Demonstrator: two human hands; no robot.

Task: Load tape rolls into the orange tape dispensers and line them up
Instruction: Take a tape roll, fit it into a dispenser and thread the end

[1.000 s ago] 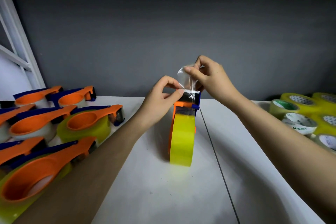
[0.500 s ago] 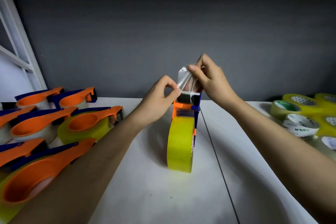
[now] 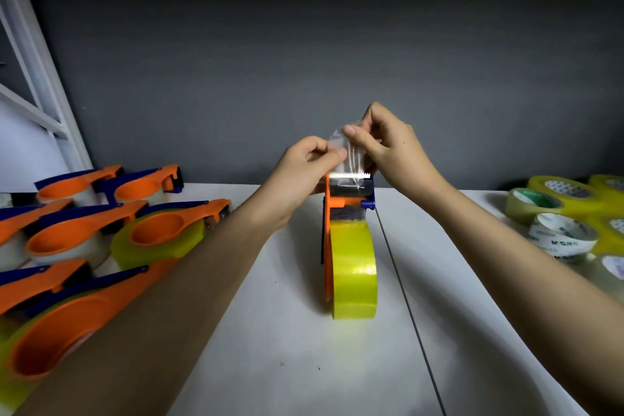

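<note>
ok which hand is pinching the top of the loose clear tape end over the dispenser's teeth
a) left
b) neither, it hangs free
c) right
c: the right hand pinches the top of the clear tape end, above the serrated blade; the left hand holds lower, beside it.

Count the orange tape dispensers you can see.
8: one upright dispenser at the hands; seven lying left. More may sit off-frame.

— What's back there, far side?
— Dark grey wall (image 3: pixel 304 61), running the full width.
— Far left?
— White frame (image 3: pixel 37 71), slanting. White table (image 3: pixel 270 365) below, dark seam (image 3: pixel 412 314) right of centre.
</note>
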